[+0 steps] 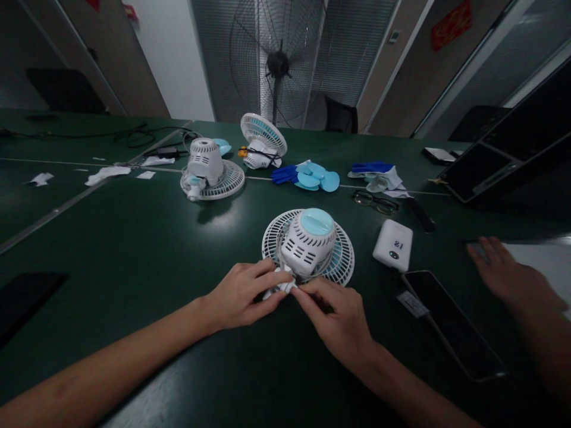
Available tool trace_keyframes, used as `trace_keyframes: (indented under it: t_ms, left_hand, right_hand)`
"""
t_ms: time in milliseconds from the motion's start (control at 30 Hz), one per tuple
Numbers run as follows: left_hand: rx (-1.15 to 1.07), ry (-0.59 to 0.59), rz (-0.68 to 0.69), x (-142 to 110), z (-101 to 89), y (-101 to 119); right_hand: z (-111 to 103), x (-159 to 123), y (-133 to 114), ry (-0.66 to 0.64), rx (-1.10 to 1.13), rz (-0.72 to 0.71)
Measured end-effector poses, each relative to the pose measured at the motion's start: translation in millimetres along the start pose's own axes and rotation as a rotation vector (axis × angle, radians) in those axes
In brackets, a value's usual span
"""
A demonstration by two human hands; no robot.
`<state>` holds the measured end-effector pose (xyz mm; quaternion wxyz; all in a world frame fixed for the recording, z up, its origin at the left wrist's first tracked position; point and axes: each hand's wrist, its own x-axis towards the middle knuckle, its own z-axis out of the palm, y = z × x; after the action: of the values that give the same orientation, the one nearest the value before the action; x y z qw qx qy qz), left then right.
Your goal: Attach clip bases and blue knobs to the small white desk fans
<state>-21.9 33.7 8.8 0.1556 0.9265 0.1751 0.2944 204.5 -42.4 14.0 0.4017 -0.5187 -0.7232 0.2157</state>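
A small white fan (308, 242) with a light blue cap lies grille-down on the dark green table (134, 249), right in front of me. My left hand (243, 294) and my right hand (336, 318) meet at its near edge. Both pinch a small white part (280, 288) sticking out from the fan's base. The fingers of both hands are closed around that part.
Two more small fans (209, 169) (262, 142) lie further back, beside loose blue blades (317, 177) and blue gloves (372, 168). Glasses (375, 202), a white power bank (393, 244) and a phone (450, 321) lie to the right. Another person's hand (508, 276) rests at far right. A big floor fan (279, 59) stands behind.
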Motion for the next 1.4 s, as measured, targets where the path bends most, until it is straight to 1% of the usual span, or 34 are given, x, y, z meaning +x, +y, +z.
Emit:
trace_keyframes:
  t_ms: [67,100,133,167,200,233,300,367,400,467,600,667,700,733,800,867,900,933,967,1000,1067,1133,1200,1300,1367,1400]
  left_hand:
    - [0.000,-0.007,-0.006,0,-0.1,0]
    - [0.002,-0.010,-0.009,0,0.0,0]
    - [0.005,-0.012,-0.011,0,0.0,0]
    - [0.009,-0.013,-0.012,0,0.0,0]
    - [0.011,-0.012,-0.011,0,0.0,0]
    - [0.012,-0.010,-0.009,0,0.0,0]
    - [0.009,-0.004,-0.007,1,0.0,0]
    - [0.016,0.000,-0.007,1,0.0,1]
    - [0.022,0.002,-0.007,2,0.0,1]
    - [0.025,0.004,-0.006,2,-0.1,1]
    - [-0.003,0.003,-0.010,2,-0.3,1]
    - [-0.007,0.004,-0.015,1,-0.2,1]
    - [-0.004,0.003,-0.014,1,-0.1,0]
    - [0.002,0.003,-0.013,0,0.0,0]
    - [0.009,-0.001,-0.014,-1,0.3,-1]
    - [0.007,-0.009,-0.021,-1,0.4,-1]
    - [0.005,-0.011,-0.023,-1,0.3,-1]
    - [0.005,-0.014,-0.023,-1,0.2,-1]
    - [0.007,-0.015,-0.021,-1,0.1,-1]
    - [0.012,-0.014,-0.019,-1,0.0,-1]
    - [0.016,-0.014,-0.017,0,-0.2,0]
    - [0.009,-0.012,-0.021,0,-0.2,0]
    - [-0.005,-0.008,-0.028,0,-0.1,0]
    - [-0.019,-0.010,-0.037,-1,0.3,0]
    - [-0.027,-0.015,-0.039,-1,0.5,-1]
    - [-0.031,-0.015,-0.039,-1,0.6,-1]
  right_hand:
    - [3,0,-3,-0.084,0.175,0.228]
    - [4,0,-5,-0.128,0.235,0.301]
    - [4,-1,-6,-0.149,0.255,0.323]
    - [3,-1,-6,-0.136,0.226,0.292]
    - [2,-2,-5,-0.091,0.155,0.217]
    - [1,-2,-4,-0.027,0.055,0.111]
    - [-3,-2,0,0.073,-0.155,-0.133]
    - [-9,0,5,0.091,-0.304,-0.357]
    - [-12,1,7,0.080,-0.353,-0.440]
    - [-17,3,11,0.050,-0.418,-0.542]
    - [-20,5,12,0.030,-0.466,-0.574]
    - [-17,4,10,0.053,-0.430,-0.546]
    - [-15,3,8,0.066,-0.385,-0.507]
    - [-12,3,6,0.071,-0.320,-0.439]
    - [-7,2,0,0.055,-0.136,-0.219]
    - [-4,2,-5,-0.008,0.058,0.033]
    - [-3,2,-7,-0.034,0.124,0.123]
    - [-2,2,-9,-0.046,0.154,0.172]
    - [-2,1,-9,-0.038,0.147,0.171]
    - [-2,1,-9,-0.010,0.107,0.125]
    - [-3,-1,-6,0.057,-0.045,-0.050]
    - [-5,0,-1,0.071,-0.209,-0.239]
    - [-10,1,4,0.061,-0.332,-0.379]
    - [-15,3,10,0.080,-0.450,-0.506]
    - [-16,3,10,0.091,-0.482,-0.542]
    - [-15,3,10,0.090,-0.469,-0.538]
